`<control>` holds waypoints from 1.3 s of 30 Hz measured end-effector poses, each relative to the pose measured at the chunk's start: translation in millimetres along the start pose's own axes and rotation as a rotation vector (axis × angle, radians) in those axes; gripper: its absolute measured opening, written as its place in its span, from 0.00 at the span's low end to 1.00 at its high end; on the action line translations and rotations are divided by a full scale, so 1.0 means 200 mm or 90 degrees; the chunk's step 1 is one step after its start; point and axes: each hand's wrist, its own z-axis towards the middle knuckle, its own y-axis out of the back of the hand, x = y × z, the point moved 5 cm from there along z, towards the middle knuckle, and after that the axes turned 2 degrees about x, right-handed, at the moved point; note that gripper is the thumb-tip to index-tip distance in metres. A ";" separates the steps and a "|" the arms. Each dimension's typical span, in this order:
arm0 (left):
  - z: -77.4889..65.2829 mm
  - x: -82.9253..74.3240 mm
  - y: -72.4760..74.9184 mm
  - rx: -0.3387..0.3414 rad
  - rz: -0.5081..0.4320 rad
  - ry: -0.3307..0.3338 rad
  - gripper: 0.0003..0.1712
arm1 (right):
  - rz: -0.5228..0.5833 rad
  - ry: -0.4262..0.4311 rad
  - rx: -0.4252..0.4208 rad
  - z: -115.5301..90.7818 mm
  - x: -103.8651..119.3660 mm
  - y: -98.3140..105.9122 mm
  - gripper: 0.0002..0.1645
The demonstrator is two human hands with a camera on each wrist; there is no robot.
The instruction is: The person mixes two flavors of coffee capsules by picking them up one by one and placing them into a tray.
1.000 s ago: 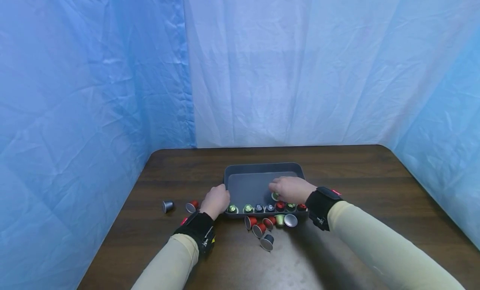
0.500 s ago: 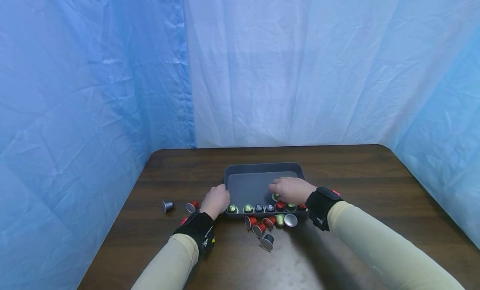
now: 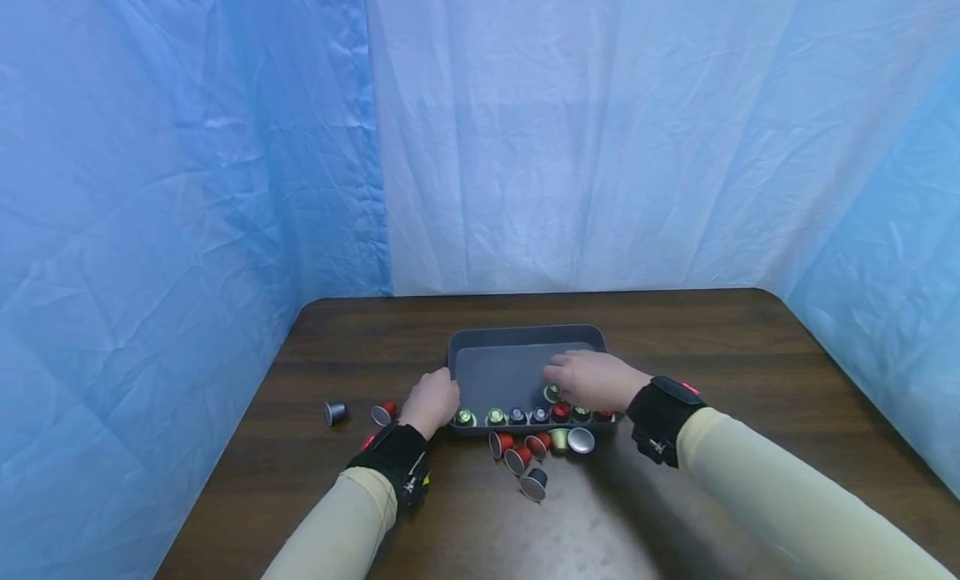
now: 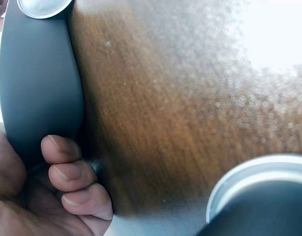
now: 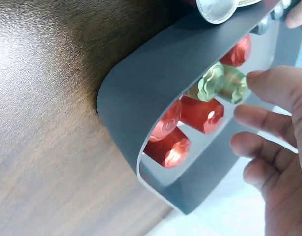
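Note:
In the head view, my left hand (image 3: 431, 403) grips the near left corner of a dark grey tray (image 3: 502, 372). Its curled fingers (image 4: 74, 172) lie against the tray's outer wall in the left wrist view. My right hand (image 3: 594, 380) hovers over the tray's right side, fingers loosely spread and holding nothing. Just off its thumb, a green coffee capsule (image 5: 234, 84) stands in the tray. Coffee capsules line the near wall inside: green, dark blue, and red, such as a red capsule (image 5: 202, 114) near my right fingertips.
Several loose capsules lie in front of the tray, among them a dark capsule (image 3: 534, 483) and a silver-lidded capsule (image 3: 581, 440). To the left are another red capsule (image 3: 384, 412) and a dark blue capsule (image 3: 335, 412). Blue sheets (image 3: 562, 138) hang around the wooden table (image 3: 675, 338).
My right hand has drawn slightly right, away from the green capsule, which now shows more fully in the tray. My left hand has stayed at the tray's corner.

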 end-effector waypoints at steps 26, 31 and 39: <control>0.00 0.01 0.00 0.002 -0.017 0.003 0.20 | 0.011 0.018 -0.102 -0.23 0.05 0.09 0.14; 0.01 0.01 -0.01 0.011 -0.022 0.018 0.21 | 0.037 0.004 -0.096 -0.28 0.05 0.09 0.18; 0.01 0.01 -0.01 0.015 -0.027 0.018 0.22 | 0.019 0.008 -0.115 -0.34 0.07 0.07 0.20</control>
